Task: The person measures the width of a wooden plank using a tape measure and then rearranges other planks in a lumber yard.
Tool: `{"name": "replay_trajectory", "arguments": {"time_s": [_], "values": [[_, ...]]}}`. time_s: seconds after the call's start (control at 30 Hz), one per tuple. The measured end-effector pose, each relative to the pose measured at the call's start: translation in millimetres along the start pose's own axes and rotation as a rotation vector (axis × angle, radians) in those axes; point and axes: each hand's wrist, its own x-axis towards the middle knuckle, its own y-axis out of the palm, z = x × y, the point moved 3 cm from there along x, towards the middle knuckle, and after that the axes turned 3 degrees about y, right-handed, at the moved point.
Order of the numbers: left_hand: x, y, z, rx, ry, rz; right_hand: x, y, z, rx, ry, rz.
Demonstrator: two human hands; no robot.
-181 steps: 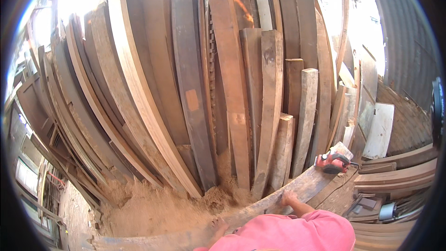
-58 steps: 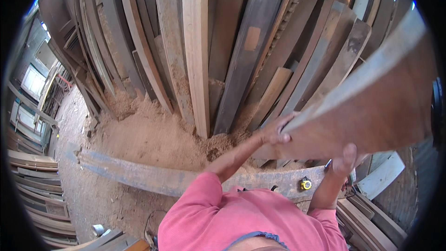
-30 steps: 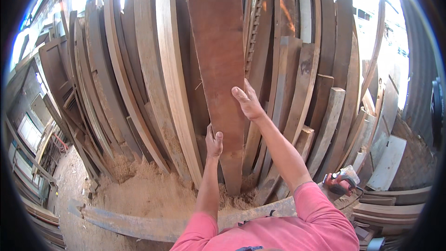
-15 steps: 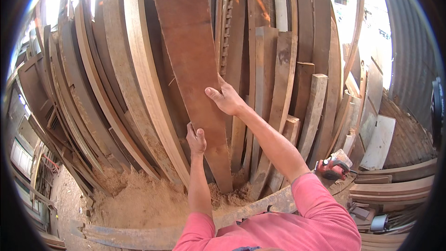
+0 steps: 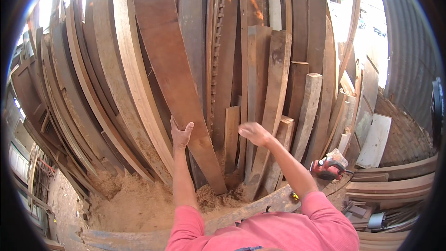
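Head view: the left hand [image 5: 180, 135] is raised with the palm flat against the left edge of a broad reddish-brown plank [image 5: 176, 74], fingers curled onto its face. The right hand [image 5: 253, 132] hovers free of the plank, to its right, fingers loosely spread and blurred; it grips nothing.

The plank stands nearly upright, tilted so its top leans left, with its lower end in the sawdust pile [image 5: 139, 200] at the base of the stack. It leans on the stack of boards [image 5: 93, 93] ranked on end behind it. Directly right of the plank stand darker boards and a strip with a toothed edge [image 5: 216, 56]. Shorter offcuts [image 5: 278, 111] stand further right, their tops near the level of the right hand.

Open room: a narrow gap shows between the plank's lower end and the short offcuts. A long rough beam [image 5: 260, 204] lies across the foreground between the person and the stack. A red power tool [image 5: 327, 168] rests at the beam's right end. More timber lies flat at the lower right, below a corrugated wall [image 5: 409, 56].
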Motion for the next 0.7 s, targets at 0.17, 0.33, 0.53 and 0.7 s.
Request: {"name": "replay_trajectory", "arguments": {"time_s": [0.17,0.33,0.53,0.7], "values": [[20.7,10.5,11.1,0.153,-0.013,0.106,-56.8,47.0,-133.1,0.0,0.279,-0.001],[48.3,-3.8,51.4,0.136,0.013,0.068,-90.5,82.9,-189.9,-0.197,0.424,0.151],[81.4,22.7,72.5,0.314,-0.135,-0.051,-123.4,85.9,-220.3,-0.151,0.596,0.185],[81.0,49.4,100.4,0.822,-0.296,-0.081,-138.1,114.1,-285.7,-0.2,0.59,0.164]]}}
